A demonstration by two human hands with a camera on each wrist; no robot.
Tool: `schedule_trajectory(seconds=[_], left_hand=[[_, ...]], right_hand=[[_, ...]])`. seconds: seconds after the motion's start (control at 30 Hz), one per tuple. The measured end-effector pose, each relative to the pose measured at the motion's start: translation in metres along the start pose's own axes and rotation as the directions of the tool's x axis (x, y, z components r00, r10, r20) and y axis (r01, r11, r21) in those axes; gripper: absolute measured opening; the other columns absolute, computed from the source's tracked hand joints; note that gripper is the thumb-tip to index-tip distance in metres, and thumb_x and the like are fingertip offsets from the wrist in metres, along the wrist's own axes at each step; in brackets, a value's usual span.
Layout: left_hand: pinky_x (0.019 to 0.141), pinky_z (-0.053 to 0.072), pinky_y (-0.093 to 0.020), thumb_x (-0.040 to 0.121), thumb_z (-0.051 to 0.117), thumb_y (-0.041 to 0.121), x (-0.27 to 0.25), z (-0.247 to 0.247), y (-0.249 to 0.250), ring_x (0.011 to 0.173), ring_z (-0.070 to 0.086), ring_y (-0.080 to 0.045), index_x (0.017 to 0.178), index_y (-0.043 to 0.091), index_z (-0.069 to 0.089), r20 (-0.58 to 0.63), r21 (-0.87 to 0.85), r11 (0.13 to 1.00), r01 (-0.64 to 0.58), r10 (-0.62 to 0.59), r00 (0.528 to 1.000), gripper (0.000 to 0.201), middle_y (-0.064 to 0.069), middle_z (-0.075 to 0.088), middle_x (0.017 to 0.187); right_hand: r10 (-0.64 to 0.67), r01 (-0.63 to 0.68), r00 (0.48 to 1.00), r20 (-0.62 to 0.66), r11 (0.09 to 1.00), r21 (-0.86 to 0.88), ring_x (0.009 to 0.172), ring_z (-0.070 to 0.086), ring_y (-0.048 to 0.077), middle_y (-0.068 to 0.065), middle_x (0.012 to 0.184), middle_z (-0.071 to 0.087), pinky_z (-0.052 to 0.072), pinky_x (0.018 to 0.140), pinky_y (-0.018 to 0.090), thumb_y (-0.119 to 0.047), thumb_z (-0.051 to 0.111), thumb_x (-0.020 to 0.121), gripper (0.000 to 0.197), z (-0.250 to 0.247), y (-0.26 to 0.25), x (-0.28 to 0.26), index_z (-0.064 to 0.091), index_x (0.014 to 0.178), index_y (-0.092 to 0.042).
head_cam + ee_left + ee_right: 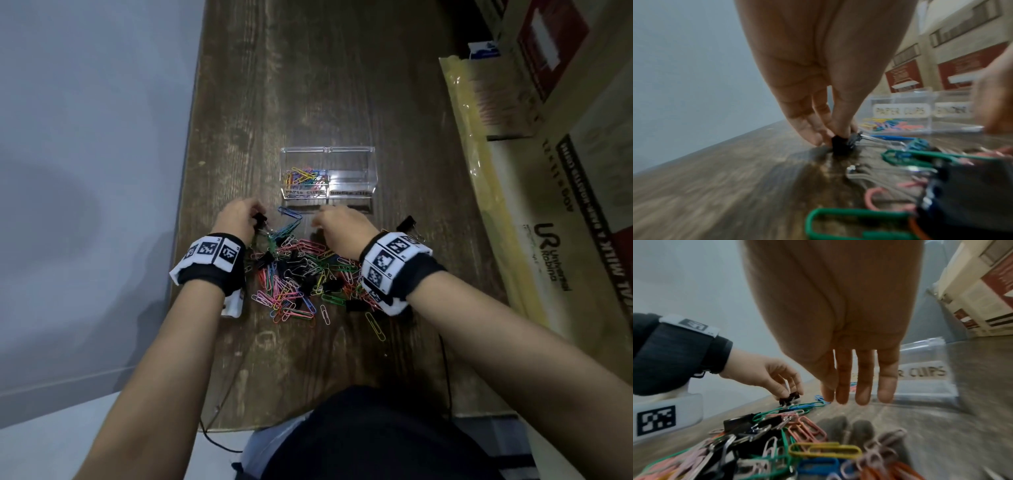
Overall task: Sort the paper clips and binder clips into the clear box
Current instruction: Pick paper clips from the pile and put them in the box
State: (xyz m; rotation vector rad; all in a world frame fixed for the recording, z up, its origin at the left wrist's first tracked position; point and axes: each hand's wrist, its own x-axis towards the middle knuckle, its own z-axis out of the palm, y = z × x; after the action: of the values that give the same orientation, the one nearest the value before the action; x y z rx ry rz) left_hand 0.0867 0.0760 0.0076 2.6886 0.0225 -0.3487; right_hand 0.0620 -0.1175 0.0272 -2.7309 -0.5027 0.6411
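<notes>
Left hand [239,217]: grip narrow, fingertips [840,129] pinching a small black binder clip [840,147] that rests on the tabletop at the far left edge of the pile. Right hand [337,228]: grip wide, fingers [864,382] straight and held together, pointing down above the wood, holding nothing, just short of the clear box.

Pile of clips [301,274]: coloured paper clips mixed with black binder clips, spread between the two wrists and toward the near edge; one yellow paper clip [375,326] lies apart at the near right; one binder clip [407,224] lies beyond the right wrist.

Clear box [329,178]: two compartments, just past the hands. The left one, labelled PAPER CLIPS, holds coloured paper clips; the right one, labelled for binder clips, shows nothing inside.

Tabletop [308,85]: dark, worn wood with pale streaks, long and narrow. A pale grey-blue wall [85,120] stands to its left; printed cardboard cartons [548,171] stand along its right side. A thin black cable [445,370] trails off the near edge.

By view: only the head view shows the whole pile and both compartments. The left wrist view alone shows the pinch up close and the paper-clip label legibly. The right wrist view alone shows the open palm, and the left hand from the side.
</notes>
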Motion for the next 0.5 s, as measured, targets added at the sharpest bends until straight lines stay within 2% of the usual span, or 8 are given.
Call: schedule_trajectory(seconds=[0.07, 0.13, 0.2, 0.27, 0.33, 0.4, 0.5], left_hand=[[0.089, 0.049, -0.038, 0.08, 0.047, -0.013, -0.001, -0.006, -0.007, 0.098, 0.062, -0.03, 0.101, 0.009, 0.064, -0.036, -0.042, 0.997, 0.07, -0.071, 0.997, 0.035, -0.014, 0.065, 0.109], [0.089, 0.051, -0.04, 0.079, 0.044, -0.012, 0.001, -0.009, -0.014, 0.098, 0.062, -0.032, 0.1, 0.012, 0.064, -0.062, -0.037, 0.993, 0.108, -0.11, 0.992, 0.038, -0.014, 0.066, 0.109], [0.089, 0.051, -0.041, 0.081, 0.044, -0.011, 0.002, -0.009, -0.018, 0.099, 0.062, -0.034, 0.102, 0.012, 0.064, -0.052, -0.017, 0.992, 0.127, -0.128, 0.99, 0.037, -0.016, 0.065, 0.11], [0.092, 0.049, -0.042, 0.083, 0.046, -0.009, 0.001, -0.006, -0.019, 0.103, 0.059, -0.034, 0.105, 0.01, 0.063, -0.044, -0.004, 0.99, 0.144, -0.144, 0.989, 0.033, -0.016, 0.062, 0.115], [0.098, 0.043, -0.043, 0.085, 0.05, -0.004, -0.002, -0.002, -0.015, 0.112, 0.052, -0.034, 0.108, 0.008, 0.061, -0.072, 0.023, 0.995, 0.094, -0.092, 0.993, 0.028, -0.016, 0.057, 0.121], [0.1, 0.038, -0.043, 0.086, 0.054, 0.006, -0.009, 0.002, -0.006, 0.116, 0.045, -0.033, 0.109, 0.007, 0.06, -0.081, 0.097, 0.995, -0.024, 0.032, 0.996, 0.024, -0.016, 0.053, 0.122], [0.098, 0.036, -0.041, 0.089, 0.054, 0.031, -0.021, 0.008, 0.017, 0.114, 0.045, -0.027, 0.109, 0.014, 0.059, 0.052, 0.164, 0.965, -0.206, 0.2, 0.978, 0.027, -0.01, 0.056, 0.119]], right_hand=[[-0.079, 0.078, 0.997, -0.005, 0.996, -0.041, 0.126, 0.041, 0.027, 0.007, 0.138, 0.046, 0.04, 0.105, 0.043, 0.0, 0.047, 0.09, 0.045, -0.002, -0.014, 0.016, 0.047, 0.134, -0.01], [-0.125, 0.129, 0.99, 0.059, 0.988, -0.084, 0.134, 0.03, 0.026, 0.003, 0.149, 0.033, 0.035, 0.109, 0.046, 0.001, 0.044, 0.089, 0.055, 0.0, -0.023, 0.029, 0.035, 0.142, -0.013], [-0.147, 0.168, 0.979, 0.138, 0.973, -0.159, 0.139, 0.025, 0.026, 0.001, 0.155, 0.023, 0.035, 0.108, 0.047, 0.002, 0.043, 0.089, 0.061, 0.004, -0.026, 0.032, 0.028, 0.145, -0.017], [-0.175, 0.211, 0.97, 0.167, 0.949, -0.232, 0.139, 0.025, 0.026, 0.001, 0.156, 0.02, 0.039, 0.106, 0.044, 0.003, 0.044, 0.088, 0.064, 0.008, -0.022, 0.026, 0.026, 0.146, -0.019], [-0.191, 0.226, 0.969, 0.158, 0.942, -0.247, 0.14, 0.026, 0.025, 0.0, 0.155, 0.022, 0.041, 0.104, 0.042, 0.005, 0.045, 0.088, 0.067, 0.01, -0.011, 0.012, 0.027, 0.146, -0.021], [-0.173, 0.204, 0.973, 0.152, 0.952, -0.226, 0.141, 0.025, 0.024, -0.001, 0.155, 0.023, 0.04, 0.106, 0.042, 0.007, 0.045, 0.086, 0.069, 0.011, 0.003, -0.004, 0.029, 0.146, -0.022], [-0.151, 0.178, 0.976, 0.155, 0.968, -0.176, 0.137, 0.033, 0.023, -0.001, 0.153, 0.03, 0.039, 0.107, 0.041, 0.011, 0.043, 0.084, 0.067, 0.01, 0.023, -0.027, 0.037, 0.142, -0.021]])
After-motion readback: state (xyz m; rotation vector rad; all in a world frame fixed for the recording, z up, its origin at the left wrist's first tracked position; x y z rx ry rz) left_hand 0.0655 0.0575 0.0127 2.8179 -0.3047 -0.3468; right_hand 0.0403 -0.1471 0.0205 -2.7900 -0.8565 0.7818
